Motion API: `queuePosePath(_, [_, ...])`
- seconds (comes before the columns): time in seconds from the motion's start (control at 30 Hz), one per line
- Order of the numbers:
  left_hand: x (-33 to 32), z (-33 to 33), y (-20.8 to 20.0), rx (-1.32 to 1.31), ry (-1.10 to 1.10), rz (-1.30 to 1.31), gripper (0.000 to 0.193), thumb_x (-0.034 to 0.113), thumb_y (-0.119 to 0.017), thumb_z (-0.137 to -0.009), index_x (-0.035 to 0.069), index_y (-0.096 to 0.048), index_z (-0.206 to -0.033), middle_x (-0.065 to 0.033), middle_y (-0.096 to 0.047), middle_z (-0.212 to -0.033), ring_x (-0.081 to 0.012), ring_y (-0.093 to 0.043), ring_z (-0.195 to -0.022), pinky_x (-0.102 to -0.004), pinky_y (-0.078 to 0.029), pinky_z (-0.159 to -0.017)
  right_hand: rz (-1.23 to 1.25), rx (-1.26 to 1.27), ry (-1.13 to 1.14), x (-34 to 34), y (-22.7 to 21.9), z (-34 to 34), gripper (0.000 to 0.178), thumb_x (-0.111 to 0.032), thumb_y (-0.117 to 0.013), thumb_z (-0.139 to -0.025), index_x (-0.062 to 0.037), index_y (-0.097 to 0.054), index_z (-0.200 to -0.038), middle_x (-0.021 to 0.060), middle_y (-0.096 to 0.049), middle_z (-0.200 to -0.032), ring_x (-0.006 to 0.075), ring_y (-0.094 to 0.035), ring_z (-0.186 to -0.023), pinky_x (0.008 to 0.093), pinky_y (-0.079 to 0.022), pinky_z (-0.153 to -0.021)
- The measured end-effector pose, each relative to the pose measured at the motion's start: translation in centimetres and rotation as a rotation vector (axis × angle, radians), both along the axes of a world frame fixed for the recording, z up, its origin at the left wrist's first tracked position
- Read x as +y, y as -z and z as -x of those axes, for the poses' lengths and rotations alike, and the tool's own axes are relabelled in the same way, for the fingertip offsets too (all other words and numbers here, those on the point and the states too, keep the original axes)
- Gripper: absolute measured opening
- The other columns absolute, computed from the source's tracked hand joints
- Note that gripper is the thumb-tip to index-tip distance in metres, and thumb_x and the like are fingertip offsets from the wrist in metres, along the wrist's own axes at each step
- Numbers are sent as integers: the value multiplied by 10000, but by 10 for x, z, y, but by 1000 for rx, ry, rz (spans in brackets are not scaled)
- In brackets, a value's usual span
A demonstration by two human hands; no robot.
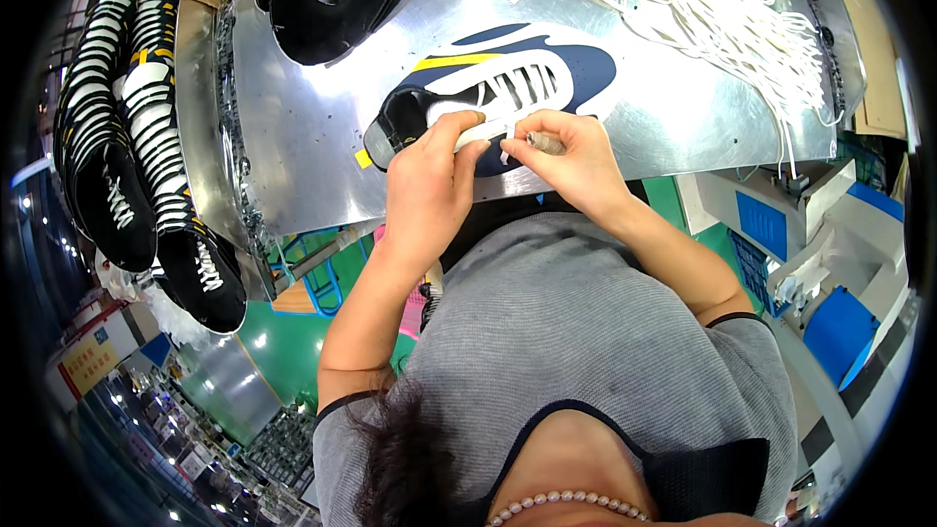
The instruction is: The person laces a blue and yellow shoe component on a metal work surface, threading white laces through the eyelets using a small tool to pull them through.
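Observation:
A shoe upper [590,68] in navy, white, yellow and black lies on the metal table in front of me, its black heel opening toward the left. White lace [532,85] crosses its throat in several rows. My left hand [431,181] is closed, thumb and fingers pinching the white eyelet edge on the near side. My right hand [576,158] is closed around a short tool with a beige, wrapped-looking handle [545,142]. Its fingertips meet a short white lace end [507,143] beside the left fingertips. The tool's tip is hidden.
A large pile of white laces [693,5] spreads over the table's far right. Another black shoe upper [332,0] sits at the far left. Long stacks of nested shoe uppers [151,117] stand beyond the left edge. Blue and white equipment [761,220] stands at the right.

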State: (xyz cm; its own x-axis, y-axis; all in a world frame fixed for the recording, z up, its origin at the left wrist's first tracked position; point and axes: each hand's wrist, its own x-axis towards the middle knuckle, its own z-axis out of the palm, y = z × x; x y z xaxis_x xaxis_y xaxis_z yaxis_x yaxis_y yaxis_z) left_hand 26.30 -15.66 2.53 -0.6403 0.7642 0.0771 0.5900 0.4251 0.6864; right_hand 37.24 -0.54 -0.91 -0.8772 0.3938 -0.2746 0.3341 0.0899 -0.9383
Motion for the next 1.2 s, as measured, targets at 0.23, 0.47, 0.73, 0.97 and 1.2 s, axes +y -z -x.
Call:
queuePosePath(0.23, [0, 6, -7, -174, -7, 70, 241, 96, -713, -891, 19, -624, -1102, -139, -710, -914, -231, -688, -780, -329, -515, -691, -8, 255, 108, 12, -12, 17, 170, -166, -740, -872, -9, -692, -915, 49, -651, -716, 79, -563, -666, 254, -459, -617])
queuePosePath(0.47, [11, -3, 7, 63, -46, 26, 238, 153, -764, -853, 41, -636, -1021, -115, -724, -879, -278, -719, -779, -345, -535, -665, -12, 272, 96, 11, -1, 18, 217, -209, -731, -893, -26, -665, -989, 54, -641, -738, 84, -527, -647, 263, -447, -609])
queuePosePath(0.73, [12, -2, 17, 148, -40, -82, 215, 170, -754, -846, 60, -614, -966, -133, -691, -723, -318, -676, -605, -397, -512, -545, -104, 114, -65, 11, -18, -19, 172, -150, -602, -973, -12, -499, -988, 147, -655, -758, 322, -664, -700, 399, -484, -634])
queuePosePath(0.97, [9, -4, 23, 303, 194, -117, 263, 66, -786, -801, 16, -625, -1004, -148, -694, -846, -311, -669, -688, -373, -514, -595, -42, 39, -48, 3, -4, 6, 210, -201, -589, -971, -9, -503, -966, 156, -643, -708, 321, -650, -649, 413, -488, -626])
queuePosePath(1.2, [2, -5, 29, 222, 35, -165, 352, 70, -770, -832, 6, -559, -1106, -146, -702, -900, -294, -699, -751, -366, -539, -644, -180, -73, -197, 34, -33, -10, 179, -208, -591, -971, -36, -551, -1001, 141, -646, -722, 297, -649, -658, 404, -483, -624])
